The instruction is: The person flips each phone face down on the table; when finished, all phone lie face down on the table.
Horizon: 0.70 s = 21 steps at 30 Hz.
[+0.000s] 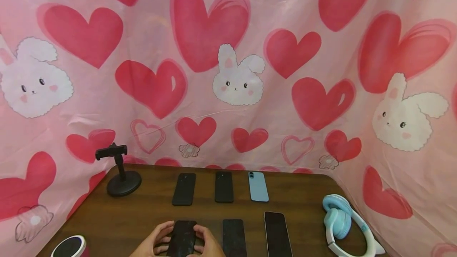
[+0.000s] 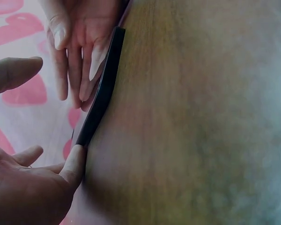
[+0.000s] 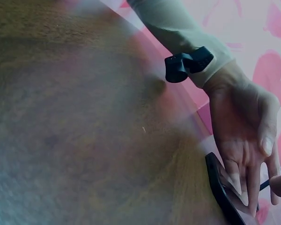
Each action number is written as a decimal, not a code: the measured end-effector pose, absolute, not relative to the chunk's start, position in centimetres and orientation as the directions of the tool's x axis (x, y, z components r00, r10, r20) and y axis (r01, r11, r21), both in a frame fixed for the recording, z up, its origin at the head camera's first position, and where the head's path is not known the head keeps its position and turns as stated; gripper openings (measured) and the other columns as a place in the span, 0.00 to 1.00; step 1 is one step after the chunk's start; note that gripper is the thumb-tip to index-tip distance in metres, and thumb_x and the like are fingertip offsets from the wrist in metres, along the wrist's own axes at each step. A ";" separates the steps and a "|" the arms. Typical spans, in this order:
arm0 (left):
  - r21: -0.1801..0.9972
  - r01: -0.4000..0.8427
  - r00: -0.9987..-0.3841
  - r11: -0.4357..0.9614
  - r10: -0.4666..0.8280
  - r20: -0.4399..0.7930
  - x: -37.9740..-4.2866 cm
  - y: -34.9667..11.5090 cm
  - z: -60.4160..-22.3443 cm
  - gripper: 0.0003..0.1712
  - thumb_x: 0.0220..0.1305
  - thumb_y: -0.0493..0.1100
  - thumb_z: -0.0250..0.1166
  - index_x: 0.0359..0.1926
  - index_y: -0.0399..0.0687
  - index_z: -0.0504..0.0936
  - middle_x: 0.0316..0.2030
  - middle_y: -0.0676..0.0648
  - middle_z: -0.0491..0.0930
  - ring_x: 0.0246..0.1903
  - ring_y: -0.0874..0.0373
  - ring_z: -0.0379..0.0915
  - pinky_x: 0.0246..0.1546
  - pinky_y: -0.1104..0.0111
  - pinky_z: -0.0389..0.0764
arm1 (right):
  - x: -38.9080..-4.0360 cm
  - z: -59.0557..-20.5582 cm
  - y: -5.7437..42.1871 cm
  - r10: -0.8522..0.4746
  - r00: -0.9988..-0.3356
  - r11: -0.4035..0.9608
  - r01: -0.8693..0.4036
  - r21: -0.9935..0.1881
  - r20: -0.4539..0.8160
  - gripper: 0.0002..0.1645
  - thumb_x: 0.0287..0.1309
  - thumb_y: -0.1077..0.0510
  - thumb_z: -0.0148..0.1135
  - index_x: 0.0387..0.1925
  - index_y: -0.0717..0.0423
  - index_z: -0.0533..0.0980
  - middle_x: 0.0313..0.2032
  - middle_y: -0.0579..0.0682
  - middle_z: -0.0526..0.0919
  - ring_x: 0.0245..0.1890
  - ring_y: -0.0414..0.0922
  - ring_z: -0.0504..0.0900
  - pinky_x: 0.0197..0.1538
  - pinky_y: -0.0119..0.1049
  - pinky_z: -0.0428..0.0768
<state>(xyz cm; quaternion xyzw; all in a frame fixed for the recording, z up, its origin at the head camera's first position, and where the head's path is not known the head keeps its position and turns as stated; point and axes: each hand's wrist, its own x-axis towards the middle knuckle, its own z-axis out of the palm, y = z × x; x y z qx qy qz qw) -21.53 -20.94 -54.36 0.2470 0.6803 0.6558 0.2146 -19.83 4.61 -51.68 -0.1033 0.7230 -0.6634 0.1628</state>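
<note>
A black phone (image 1: 182,239) lies at the front of the brown wooden table, between my two hands. My left hand (image 1: 156,240) is at its left side, and one finger touches the phone's edge (image 2: 103,89) in the left wrist view while the other fingers and thumb stand away from it. On the opposite side my right hand (image 1: 210,242) has its fingertips at the right edge; its fingers look straight in the left wrist view. The right wrist view shows the left hand (image 3: 243,124) with fingers extended beside the phone, and only a bit of the right.
Two more phones, one dark (image 1: 234,238) and one black with a light rim (image 1: 278,234), lie to the right. Behind are two black phones (image 1: 184,189) (image 1: 224,186) and a light blue one (image 1: 258,186). A phone stand (image 1: 123,183), blue-white headphones (image 1: 337,225) and a round white-rimmed object (image 1: 83,245) stand around.
</note>
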 end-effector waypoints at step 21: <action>0.997 0.025 -0.851 0.079 0.525 -0.020 -20.2 -20.2 -52.4 0.54 0.68 0.43 0.67 0.74 0.19 0.40 0.70 0.12 0.46 0.52 0.82 0.69 0.50 0.75 0.78 | -20.1 -50.9 4.3 -0.359 -0.913 0.174 0.136 -0.975 -0.192 0.40 0.51 0.70 0.73 0.65 0.61 0.68 0.63 0.68 0.73 0.55 0.66 0.81 0.55 0.58 0.82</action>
